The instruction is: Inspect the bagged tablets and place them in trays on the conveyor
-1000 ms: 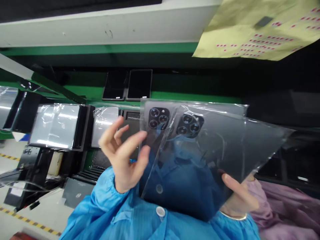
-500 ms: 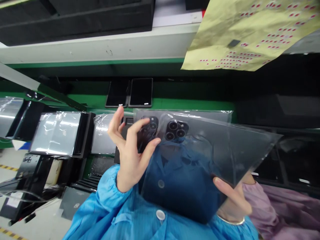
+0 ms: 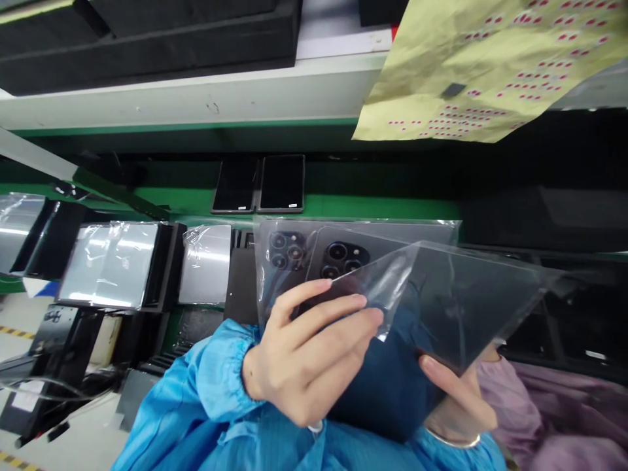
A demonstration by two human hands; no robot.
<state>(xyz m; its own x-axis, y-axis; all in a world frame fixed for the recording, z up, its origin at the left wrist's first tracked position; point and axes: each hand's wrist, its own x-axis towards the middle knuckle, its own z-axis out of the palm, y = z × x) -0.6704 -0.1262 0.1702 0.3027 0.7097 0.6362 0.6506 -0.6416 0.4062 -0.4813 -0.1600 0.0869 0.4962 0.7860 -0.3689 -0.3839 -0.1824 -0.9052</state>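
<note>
Two bagged phones — the left hand has dropped onto the film.

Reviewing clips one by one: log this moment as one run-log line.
left hand: on clear plastic bag | right hand: grips bag edge | inside: two dark triple-camera phones

left hand | was raised, now lies across clear plastic film | seemingly pinching it

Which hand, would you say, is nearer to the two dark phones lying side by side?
Left: the left hand sits below the two dark phones; the right hand lies farther off, to their lower right.
</note>
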